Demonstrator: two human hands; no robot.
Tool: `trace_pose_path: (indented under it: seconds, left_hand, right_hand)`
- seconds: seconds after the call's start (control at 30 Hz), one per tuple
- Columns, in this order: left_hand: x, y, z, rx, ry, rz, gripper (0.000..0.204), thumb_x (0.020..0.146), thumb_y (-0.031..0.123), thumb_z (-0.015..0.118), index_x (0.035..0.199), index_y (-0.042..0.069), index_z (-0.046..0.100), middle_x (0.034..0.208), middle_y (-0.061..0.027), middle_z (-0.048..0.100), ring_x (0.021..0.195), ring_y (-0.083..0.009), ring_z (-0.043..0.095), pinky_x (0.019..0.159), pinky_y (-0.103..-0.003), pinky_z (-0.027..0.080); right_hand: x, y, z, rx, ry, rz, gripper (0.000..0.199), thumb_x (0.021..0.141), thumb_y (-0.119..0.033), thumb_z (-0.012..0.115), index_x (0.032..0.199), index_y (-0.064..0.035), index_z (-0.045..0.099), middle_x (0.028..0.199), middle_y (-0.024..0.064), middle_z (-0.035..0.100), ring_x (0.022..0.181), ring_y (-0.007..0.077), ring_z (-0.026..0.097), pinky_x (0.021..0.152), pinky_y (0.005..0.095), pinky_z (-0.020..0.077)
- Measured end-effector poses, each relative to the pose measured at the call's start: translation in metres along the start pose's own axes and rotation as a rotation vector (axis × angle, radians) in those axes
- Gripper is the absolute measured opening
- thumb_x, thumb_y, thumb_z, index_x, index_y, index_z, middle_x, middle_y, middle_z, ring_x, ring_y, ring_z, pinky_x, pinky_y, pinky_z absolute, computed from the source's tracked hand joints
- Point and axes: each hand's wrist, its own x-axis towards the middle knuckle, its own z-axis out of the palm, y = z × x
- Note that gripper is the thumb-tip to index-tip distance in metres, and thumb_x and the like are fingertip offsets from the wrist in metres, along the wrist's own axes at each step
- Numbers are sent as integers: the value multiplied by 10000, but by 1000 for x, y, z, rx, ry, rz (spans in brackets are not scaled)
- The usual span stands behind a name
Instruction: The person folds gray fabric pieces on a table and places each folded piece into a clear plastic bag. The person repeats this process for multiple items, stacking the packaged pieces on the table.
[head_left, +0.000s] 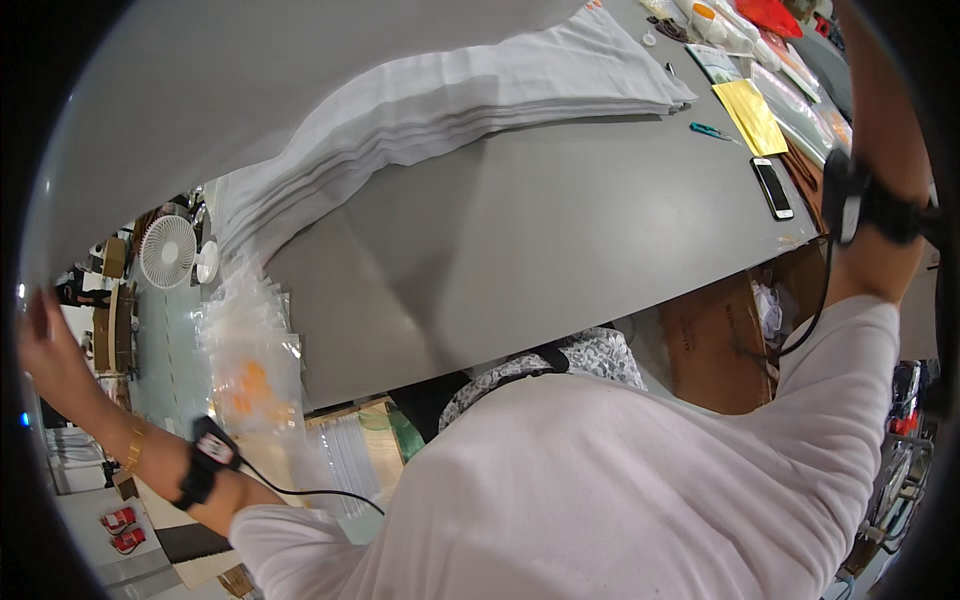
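A large light grey cloth [230,90], seemingly lifted in the air, fills the upper left and hides part of the table. At its lower left end, my left hand [52,345] is raised with the fingers closed at the cloth's edge; motion and the dark rim blur it. My right forearm [885,120] reaches up along the right side, and its hand lies outside the picture. Beneath the cloth, a neat stack of folded white fabric pieces [440,110] spreads along the far side of the grey table [480,240].
Clear plastic bags [245,340] hang at the table's left edge. Towards the right lie a phone [772,188], teal thread snips [710,131] and yellow paper [752,117]. A cardboard box [715,345] stands below the right edge. A white fan [168,252] is beyond the left side.
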Motion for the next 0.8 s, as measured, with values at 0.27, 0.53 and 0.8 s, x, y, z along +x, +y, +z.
trace_pose_path:
  seconds: [0.27, 0.53, 0.8]
  left_hand:
    - [-241, 1, -38, 42, -306, 4, 246, 924, -30, 653, 1157, 29, 707, 1315, -159, 648, 1240, -305, 622, 1013, -388, 508]
    - [-373, -16, -63, -815, -644, -367, 201, 915, -59, 598, 1094, 11, 658, 1339, -185, 621, 1363, -352, 526, 1145, -462, 393]
    - [-381, -18, 51, -1145, -645, -1060, 138, 1028, 84, 655, 1147, 16, 640, 1067, -54, 670, 1008, -99, 623, 893, -268, 513]
  right_hand:
    - [-189, -44, 54, 246, -275, 74, 489, 657, 106, 665, 1140, 34, 643, 915, 17, 573, 880, 154, 576, 1046, 387, 478]
    - [-311, -21, 57, 146, -718, 426, 307, 693, 60, 724, 976, -51, 764, 1009, 51, 621, 1008, 259, 575, 994, 374, 473]
    - [-327, 39, 129, 418, -302, 897, 144, 1045, -134, 644, 966, -15, 657, 885, -44, 657, 841, 29, 572, 735, 218, 477]
